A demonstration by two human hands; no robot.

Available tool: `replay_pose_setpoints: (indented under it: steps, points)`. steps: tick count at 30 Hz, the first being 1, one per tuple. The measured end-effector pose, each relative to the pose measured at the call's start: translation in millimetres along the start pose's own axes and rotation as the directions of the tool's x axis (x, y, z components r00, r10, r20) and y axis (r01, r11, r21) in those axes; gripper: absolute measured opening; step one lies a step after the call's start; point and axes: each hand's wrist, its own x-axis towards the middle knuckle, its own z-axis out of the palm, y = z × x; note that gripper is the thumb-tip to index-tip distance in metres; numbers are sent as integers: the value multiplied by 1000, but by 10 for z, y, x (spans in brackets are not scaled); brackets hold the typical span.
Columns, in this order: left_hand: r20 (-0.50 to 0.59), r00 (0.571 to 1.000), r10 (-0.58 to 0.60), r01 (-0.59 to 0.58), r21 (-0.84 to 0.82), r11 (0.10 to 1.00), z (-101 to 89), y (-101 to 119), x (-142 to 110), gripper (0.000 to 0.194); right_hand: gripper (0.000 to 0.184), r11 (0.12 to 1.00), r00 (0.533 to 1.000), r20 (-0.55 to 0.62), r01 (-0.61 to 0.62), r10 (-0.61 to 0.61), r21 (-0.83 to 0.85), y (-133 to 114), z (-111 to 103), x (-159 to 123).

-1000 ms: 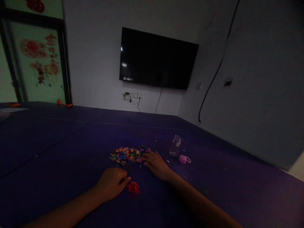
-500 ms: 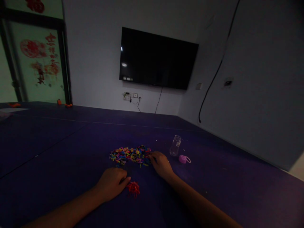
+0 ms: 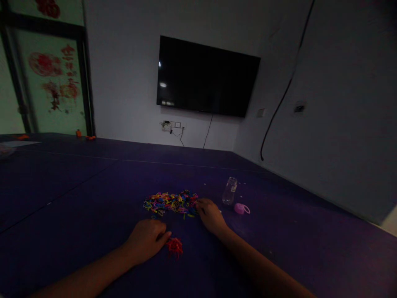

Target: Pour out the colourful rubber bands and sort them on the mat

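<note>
A loose heap of small looped pieces point(image 3: 169, 202) in many colours, like little plastic clips or pins, lies on the purple floor mat. At its right edge rests my right hand point(image 3: 210, 213), fingers bent down and closed; whatever is under the fingertips is hidden. Below the heap, my left hand point(image 3: 148, 238) lies with its fingers curled under and its thumb pointing right. The tip of that thumb is beside a smaller pile of red pieces point(image 3: 175, 246). What the left fingers hold, if anything, cannot be seen.
Right of the heap are a clear bottle point(image 3: 230, 191), uncapped, and a pink lid with a loop point(image 3: 241, 208). A few white specks lie around them. Dark purple mat point(image 3: 93, 198) covers the floor up to the walls. A television point(image 3: 207, 76) hangs at the back.
The view has shifted very slightly. My right fingers have moved a little at the heap's edge. My left hand and the red pile look the same.
</note>
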Motion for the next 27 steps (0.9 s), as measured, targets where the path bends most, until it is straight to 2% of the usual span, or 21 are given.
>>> replay_pose_setpoints:
  steps: [6, 10, 17, 22, 27]
  points:
    - [-23, 1000, 4, -4, -1, 1000, -5, 10, -16, 34, 34, 998, 997, 28, -70, 70, -8, 38, 22, 2]
    - [-31, 999, 14, -14, 0, 1000, 3, 1, -14, 34, 35, 996, 996, 2, -90, 90, 9, 53, 29, 5]
    - [-43, 999, 11, -11, -2, 1000, 26, -9, -2, 33, 41, 1000, 1000, 15, 20, -21, 19, 96, 120, 7]
    - [-36, 999, 10, -11, -5, 1000, 12, -1, 1, 33, 45, 999, 997, 73, 38, -38, 10, 144, 168, 8]
    - [-19, 1000, -1, 1, -2, 1000, 9, 7, 4, 33, 41, 997, 995, 68, 73, -74, 19, 141, 146, 19]
